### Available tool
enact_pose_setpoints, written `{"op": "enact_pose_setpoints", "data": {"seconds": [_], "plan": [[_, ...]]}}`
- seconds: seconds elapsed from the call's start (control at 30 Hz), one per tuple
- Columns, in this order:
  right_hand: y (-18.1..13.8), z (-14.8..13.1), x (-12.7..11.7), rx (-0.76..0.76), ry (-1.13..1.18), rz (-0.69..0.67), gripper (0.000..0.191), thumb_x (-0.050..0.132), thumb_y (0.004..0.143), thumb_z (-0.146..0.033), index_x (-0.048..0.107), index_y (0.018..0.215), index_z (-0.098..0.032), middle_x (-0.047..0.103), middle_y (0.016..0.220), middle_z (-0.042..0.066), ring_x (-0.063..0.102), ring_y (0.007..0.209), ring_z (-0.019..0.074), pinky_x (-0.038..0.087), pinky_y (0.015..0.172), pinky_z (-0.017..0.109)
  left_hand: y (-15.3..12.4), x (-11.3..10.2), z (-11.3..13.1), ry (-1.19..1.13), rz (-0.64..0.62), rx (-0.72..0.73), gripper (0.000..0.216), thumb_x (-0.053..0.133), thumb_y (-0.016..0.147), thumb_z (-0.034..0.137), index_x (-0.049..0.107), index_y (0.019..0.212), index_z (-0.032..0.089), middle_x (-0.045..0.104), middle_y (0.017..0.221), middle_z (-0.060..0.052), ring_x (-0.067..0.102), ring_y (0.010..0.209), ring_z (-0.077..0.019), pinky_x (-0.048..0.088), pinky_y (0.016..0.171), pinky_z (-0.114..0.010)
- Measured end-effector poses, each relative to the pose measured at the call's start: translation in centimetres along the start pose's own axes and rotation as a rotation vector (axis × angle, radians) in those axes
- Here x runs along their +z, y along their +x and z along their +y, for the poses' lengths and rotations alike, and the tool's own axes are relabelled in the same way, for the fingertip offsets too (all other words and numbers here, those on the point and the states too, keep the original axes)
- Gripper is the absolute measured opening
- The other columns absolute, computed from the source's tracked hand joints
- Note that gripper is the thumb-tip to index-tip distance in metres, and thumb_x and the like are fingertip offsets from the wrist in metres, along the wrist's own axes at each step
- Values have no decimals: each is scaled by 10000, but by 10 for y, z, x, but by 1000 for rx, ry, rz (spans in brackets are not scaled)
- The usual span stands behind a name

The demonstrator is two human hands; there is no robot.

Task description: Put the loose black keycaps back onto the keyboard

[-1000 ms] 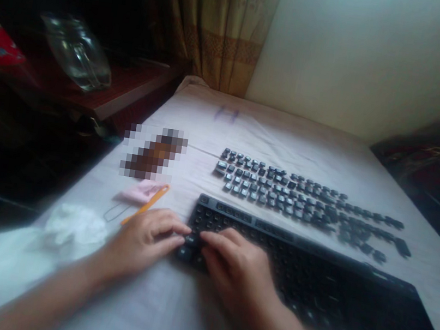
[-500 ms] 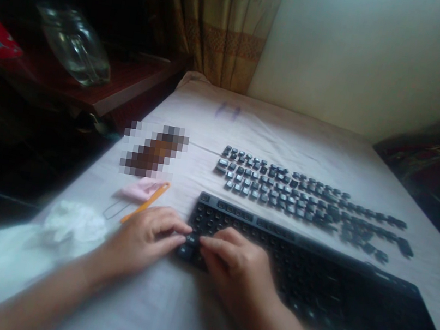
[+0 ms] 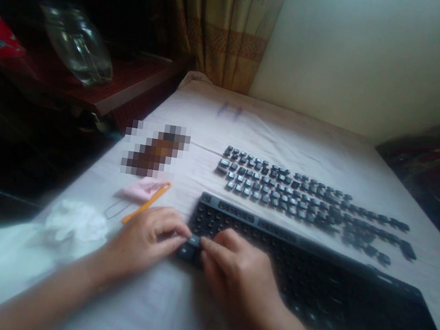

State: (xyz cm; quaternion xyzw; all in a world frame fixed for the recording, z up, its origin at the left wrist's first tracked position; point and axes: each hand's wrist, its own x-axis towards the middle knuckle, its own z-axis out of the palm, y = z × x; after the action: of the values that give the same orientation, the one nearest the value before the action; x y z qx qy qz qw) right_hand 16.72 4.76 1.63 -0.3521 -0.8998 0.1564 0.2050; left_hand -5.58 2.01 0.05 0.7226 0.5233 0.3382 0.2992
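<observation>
A black keyboard (image 3: 371, 314) lies slantwise on the pale cloth, most of its key positions bare. At its near left corner, one wide keycap (image 3: 193, 241) sits between my two hands. My left hand (image 3: 151, 235) pinches the keycap's left end with thumb and index finger. From the other side, my right hand (image 3: 240, 264) has its fingertips closed at the right end, the lower fingers curled and partly hidden. Just below is another keycap (image 3: 186, 252) in the keyboard's corner. Beyond the keyboard, several rows of loose keycaps (image 3: 265, 199) are laid out on the cloth.
Left of the keyboard lie an orange stick-like tool (image 3: 148, 202), a pink cloth piece (image 3: 139, 190), a bent thin wire and a white plastic bag (image 3: 16, 256). Farther back is a blurred-out brown item (image 3: 154, 150). A glass jar (image 3: 78, 47) stands on a dark wooden table.
The wide keycap has tilted, and the print on its top no longer shows. Both hands stay almost where they were.
</observation>
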Motion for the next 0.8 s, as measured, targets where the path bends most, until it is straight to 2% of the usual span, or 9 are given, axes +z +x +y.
{"op": "enact_pose_setpoints", "data": {"seconds": [0.3,0.57,0.8], "plan": [[0,-12,-2,-161,-275,21,157,681,870,-293,717,930,-153,654,756,46,560,670,189,404,589,332,2,-2,3,-17,-44,-36,128,578,844,178,698,830,220,685,810,0,633,777,-145,487,744,-255],[-2,-6,2,-130,-227,65,149,649,894,-282,718,983,-183,669,795,38,570,685,192,409,609,328,5,-8,5,-54,-116,-104,126,581,847,212,705,822,217,693,807,4,629,754,-142,489,741,-246],[-5,1,0,-153,-159,224,233,499,967,-216,720,1012,-157,693,812,60,594,671,166,448,620,278,2,-11,1,-68,-95,-94,135,572,869,225,699,824,217,692,811,8,638,760,-141,496,736,-250]]}}
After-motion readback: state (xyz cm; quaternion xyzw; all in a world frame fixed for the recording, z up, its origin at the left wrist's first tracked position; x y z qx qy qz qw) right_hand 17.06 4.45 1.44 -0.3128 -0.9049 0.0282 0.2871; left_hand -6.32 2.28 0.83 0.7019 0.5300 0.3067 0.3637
